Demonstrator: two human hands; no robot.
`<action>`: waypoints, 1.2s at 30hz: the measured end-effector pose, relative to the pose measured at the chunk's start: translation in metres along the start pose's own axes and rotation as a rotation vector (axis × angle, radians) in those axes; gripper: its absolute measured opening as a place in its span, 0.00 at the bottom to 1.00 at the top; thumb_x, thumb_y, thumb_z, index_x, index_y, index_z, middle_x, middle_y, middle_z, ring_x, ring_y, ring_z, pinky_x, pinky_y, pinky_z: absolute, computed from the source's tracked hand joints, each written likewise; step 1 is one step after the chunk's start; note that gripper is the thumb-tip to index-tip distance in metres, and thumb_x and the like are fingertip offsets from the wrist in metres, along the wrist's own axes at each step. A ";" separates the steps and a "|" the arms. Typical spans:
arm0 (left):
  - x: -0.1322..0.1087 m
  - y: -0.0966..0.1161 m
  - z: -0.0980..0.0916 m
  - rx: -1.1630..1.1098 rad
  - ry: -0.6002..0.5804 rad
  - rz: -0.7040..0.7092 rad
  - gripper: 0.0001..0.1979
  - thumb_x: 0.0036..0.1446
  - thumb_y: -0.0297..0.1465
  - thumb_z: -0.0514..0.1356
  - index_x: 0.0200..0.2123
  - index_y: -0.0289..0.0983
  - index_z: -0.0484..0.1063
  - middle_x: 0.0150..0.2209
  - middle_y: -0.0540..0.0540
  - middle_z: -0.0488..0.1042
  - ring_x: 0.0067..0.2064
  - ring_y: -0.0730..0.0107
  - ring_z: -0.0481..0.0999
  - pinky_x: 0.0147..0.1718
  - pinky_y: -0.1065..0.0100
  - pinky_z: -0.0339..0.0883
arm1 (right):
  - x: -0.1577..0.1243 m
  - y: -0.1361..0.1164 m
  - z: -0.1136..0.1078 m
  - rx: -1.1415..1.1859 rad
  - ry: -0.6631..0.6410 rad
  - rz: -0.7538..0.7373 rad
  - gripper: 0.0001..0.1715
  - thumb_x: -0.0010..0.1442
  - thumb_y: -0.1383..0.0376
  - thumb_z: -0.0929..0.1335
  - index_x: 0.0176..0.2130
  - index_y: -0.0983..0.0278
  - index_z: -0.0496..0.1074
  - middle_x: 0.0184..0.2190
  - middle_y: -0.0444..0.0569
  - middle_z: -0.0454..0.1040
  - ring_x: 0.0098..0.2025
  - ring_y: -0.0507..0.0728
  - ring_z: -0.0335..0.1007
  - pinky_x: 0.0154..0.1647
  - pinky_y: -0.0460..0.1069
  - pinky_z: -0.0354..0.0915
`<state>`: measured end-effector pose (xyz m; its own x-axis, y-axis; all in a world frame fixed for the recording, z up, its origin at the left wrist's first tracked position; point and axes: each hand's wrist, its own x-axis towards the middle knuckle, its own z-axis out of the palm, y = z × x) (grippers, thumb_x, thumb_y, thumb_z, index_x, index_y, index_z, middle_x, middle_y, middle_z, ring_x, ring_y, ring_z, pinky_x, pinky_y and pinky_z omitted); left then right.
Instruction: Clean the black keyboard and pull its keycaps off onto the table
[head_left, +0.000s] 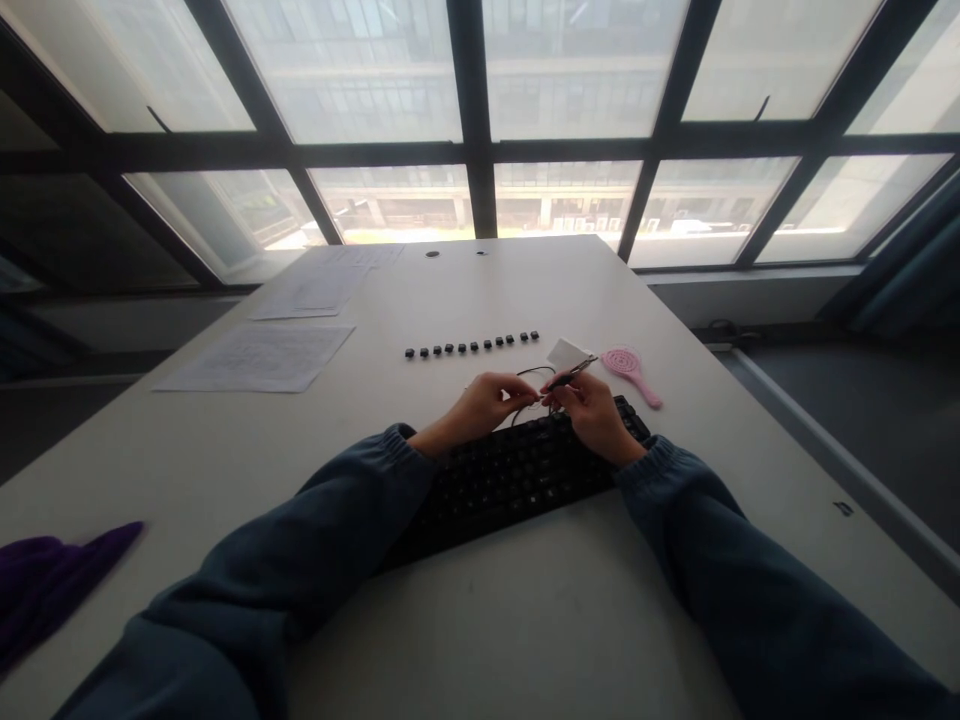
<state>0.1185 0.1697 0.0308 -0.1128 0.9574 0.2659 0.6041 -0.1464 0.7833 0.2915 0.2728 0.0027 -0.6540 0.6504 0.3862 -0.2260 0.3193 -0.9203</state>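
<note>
My left hand [491, 402] hovers above the back edge of a black keyboard [510, 485], its thumb and fingertips pinched together. Whatever is between them is too small to make out. Close beside those fingertips, my right hand [592, 408] is closed around a slim tool with a dark grip and shiny metal end [581, 368], which points up and to the right; its exact kind is unclear. A thin black cable [536, 370] loops behind both hands. Farther back, several black keycaps [474, 347] stand in a row on the white table [465, 640].
Right of my hands lie a pink hairbrush [630, 372] and a white card [568, 353]. Printed sheets of paper [259, 358] cover part of the left side. A purple cloth [52, 580] rests at the near left edge. Windows rise beyond the table.
</note>
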 end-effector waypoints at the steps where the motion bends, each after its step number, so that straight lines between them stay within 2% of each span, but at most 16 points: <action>1: -0.001 0.000 0.000 0.003 -0.005 0.019 0.08 0.59 0.34 0.65 0.36 0.35 0.82 0.34 0.45 0.82 0.34 0.69 0.76 0.35 0.70 0.67 | 0.000 -0.001 0.000 0.001 -0.021 -0.006 0.11 0.63 0.57 0.69 0.36 0.63 0.74 0.31 0.48 0.78 0.31 0.54 0.74 0.33 0.50 0.69; 6: -0.007 -0.004 0.002 0.015 -0.053 0.070 0.08 0.61 0.33 0.63 0.36 0.35 0.79 0.33 0.46 0.81 0.34 0.70 0.76 0.36 0.70 0.68 | 0.000 0.000 -0.001 -0.005 -0.111 0.034 0.11 0.63 0.58 0.68 0.38 0.63 0.74 0.28 0.46 0.75 0.28 0.52 0.71 0.29 0.48 0.65; 10: -0.009 -0.007 0.003 0.218 -0.086 0.180 0.07 0.63 0.30 0.60 0.35 0.36 0.77 0.35 0.46 0.79 0.38 0.68 0.75 0.41 0.68 0.66 | -0.001 0.006 -0.002 -0.059 -0.192 0.041 0.06 0.63 0.63 0.67 0.39 0.63 0.72 0.27 0.43 0.73 0.28 0.52 0.69 0.30 0.48 0.64; 13: -0.011 -0.005 0.002 0.363 -0.127 0.252 0.08 0.66 0.29 0.57 0.35 0.37 0.76 0.35 0.46 0.77 0.39 0.67 0.74 0.41 0.67 0.64 | -0.001 0.009 -0.002 -0.175 -0.227 -0.054 0.04 0.64 0.67 0.65 0.37 0.62 0.71 0.29 0.44 0.72 0.32 0.54 0.69 0.36 0.50 0.65; 17: -0.013 -0.005 0.000 0.454 -0.172 0.283 0.09 0.66 0.28 0.56 0.35 0.38 0.76 0.35 0.47 0.76 0.38 0.68 0.73 0.39 0.68 0.63 | -0.001 0.008 -0.002 -0.294 -0.254 -0.201 0.07 0.63 0.69 0.64 0.33 0.62 0.70 0.37 0.49 0.72 0.41 0.57 0.69 0.45 0.54 0.66; 21: -0.013 -0.010 0.000 0.441 -0.208 0.258 0.07 0.64 0.26 0.57 0.36 0.38 0.76 0.36 0.47 0.76 0.39 0.68 0.74 0.40 0.69 0.64 | -0.002 0.006 -0.001 -0.335 -0.309 -0.225 0.08 0.65 0.70 0.63 0.35 0.62 0.70 0.39 0.50 0.71 0.43 0.58 0.68 0.47 0.55 0.66; 25: -0.014 -0.009 0.000 0.285 -0.262 0.127 0.05 0.62 0.25 0.57 0.37 0.36 0.74 0.36 0.47 0.77 0.38 0.69 0.75 0.38 0.70 0.67 | -0.004 0.004 0.001 -0.408 -0.322 -0.220 0.08 0.65 0.71 0.63 0.35 0.62 0.70 0.38 0.50 0.71 0.42 0.58 0.67 0.46 0.54 0.65; 27: -0.015 -0.006 0.001 0.272 -0.259 0.080 0.05 0.62 0.26 0.57 0.39 0.35 0.73 0.37 0.46 0.78 0.38 0.68 0.76 0.37 0.69 0.67 | -0.006 0.003 0.002 -0.447 -0.314 -0.210 0.08 0.65 0.70 0.63 0.35 0.62 0.69 0.36 0.49 0.72 0.40 0.58 0.68 0.44 0.53 0.64; 30: -0.019 -0.004 0.004 0.328 -0.229 0.089 0.05 0.60 0.28 0.59 0.38 0.35 0.74 0.36 0.45 0.77 0.37 0.66 0.75 0.37 0.68 0.67 | -0.009 0.002 0.004 -0.468 -0.299 -0.166 0.07 0.65 0.69 0.63 0.36 0.61 0.70 0.35 0.48 0.74 0.38 0.57 0.69 0.42 0.52 0.64; 32: -0.022 -0.004 0.008 0.350 -0.213 0.109 0.05 0.58 0.30 0.62 0.37 0.35 0.75 0.35 0.45 0.75 0.37 0.66 0.74 0.36 0.67 0.67 | -0.011 0.003 0.005 -0.455 -0.277 -0.137 0.08 0.65 0.69 0.63 0.37 0.61 0.71 0.35 0.47 0.75 0.38 0.57 0.71 0.43 0.52 0.65; 36: -0.025 -0.009 0.017 0.330 -0.165 0.084 0.13 0.58 0.40 0.66 0.39 0.36 0.77 0.36 0.45 0.74 0.38 0.63 0.73 0.36 0.66 0.66 | -0.013 0.006 0.005 -0.406 -0.206 -0.106 0.08 0.65 0.68 0.64 0.36 0.60 0.72 0.33 0.45 0.77 0.36 0.57 0.73 0.40 0.51 0.66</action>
<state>0.1292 0.1512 0.0074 0.0600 0.9766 0.2067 0.8304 -0.1637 0.5326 0.2951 0.2631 -0.0083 -0.7819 0.4621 0.4185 -0.0256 0.6469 -0.7622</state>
